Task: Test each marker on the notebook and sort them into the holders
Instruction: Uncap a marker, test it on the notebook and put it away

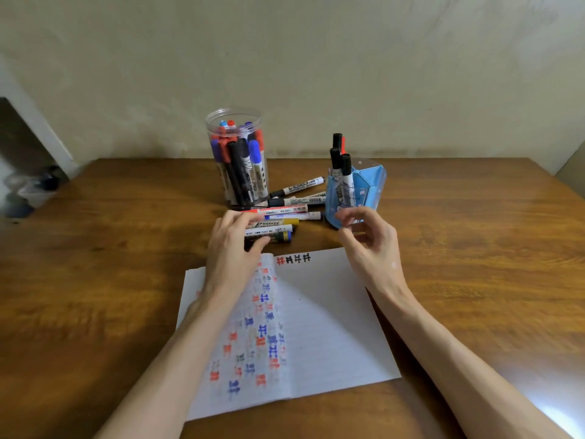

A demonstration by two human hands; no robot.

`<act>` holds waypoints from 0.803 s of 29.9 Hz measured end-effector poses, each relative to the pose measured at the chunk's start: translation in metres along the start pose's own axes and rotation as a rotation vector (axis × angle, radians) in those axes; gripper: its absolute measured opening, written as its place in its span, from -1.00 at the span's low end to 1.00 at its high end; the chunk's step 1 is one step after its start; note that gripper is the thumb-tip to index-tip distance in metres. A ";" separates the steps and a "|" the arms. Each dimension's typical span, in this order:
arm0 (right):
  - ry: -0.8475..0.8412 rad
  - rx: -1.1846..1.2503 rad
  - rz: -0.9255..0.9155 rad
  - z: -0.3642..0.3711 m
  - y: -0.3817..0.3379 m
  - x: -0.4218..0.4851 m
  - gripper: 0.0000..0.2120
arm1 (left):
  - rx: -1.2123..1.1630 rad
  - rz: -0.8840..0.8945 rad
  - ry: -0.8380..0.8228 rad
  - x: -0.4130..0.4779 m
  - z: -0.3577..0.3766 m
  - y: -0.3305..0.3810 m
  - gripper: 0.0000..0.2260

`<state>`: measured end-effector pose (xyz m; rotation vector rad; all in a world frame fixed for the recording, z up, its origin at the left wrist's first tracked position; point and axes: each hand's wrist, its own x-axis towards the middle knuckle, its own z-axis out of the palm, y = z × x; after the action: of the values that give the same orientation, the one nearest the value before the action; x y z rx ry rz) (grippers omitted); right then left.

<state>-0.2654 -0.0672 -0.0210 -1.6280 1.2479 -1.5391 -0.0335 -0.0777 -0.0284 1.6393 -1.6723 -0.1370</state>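
The left hand (232, 248) reaches palm-down across the open notebook (332, 327). Its fingers and thumb bracket the ends of the loose markers (285, 221) in the middle of the tabletop (474, 248); whether it grips one I cannot tell. The right hand (372, 240) hovers loosely curled and empty, in front of the blue holder (367, 188). The clear jar (237, 160) stands nearer the far edge.

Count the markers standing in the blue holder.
4: rear black marker with red marker beside it; in front, left black marker and right black marker. Others may sit hidden inside the blue holder.
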 end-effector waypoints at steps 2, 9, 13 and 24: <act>-0.007 0.001 0.006 0.001 0.000 -0.001 -0.73 | 0.112 0.031 -0.024 0.000 0.001 -0.007 -0.72; -0.033 -0.044 0.033 0.001 0.004 0.001 -0.82 | 0.157 0.087 -0.011 0.000 0.006 -0.012 -0.81; -0.118 -0.072 0.047 0.005 0.003 -0.002 -0.95 | -0.132 0.133 0.044 -0.006 0.000 0.002 -0.83; -0.153 0.220 0.136 0.005 -0.011 -0.004 -0.83 | -0.303 0.202 -0.265 -0.015 -0.013 0.030 -0.60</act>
<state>-0.2574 -0.0603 -0.0137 -1.4587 1.0460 -1.3879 -0.0517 -0.0538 -0.0092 1.2610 -1.8973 -0.4999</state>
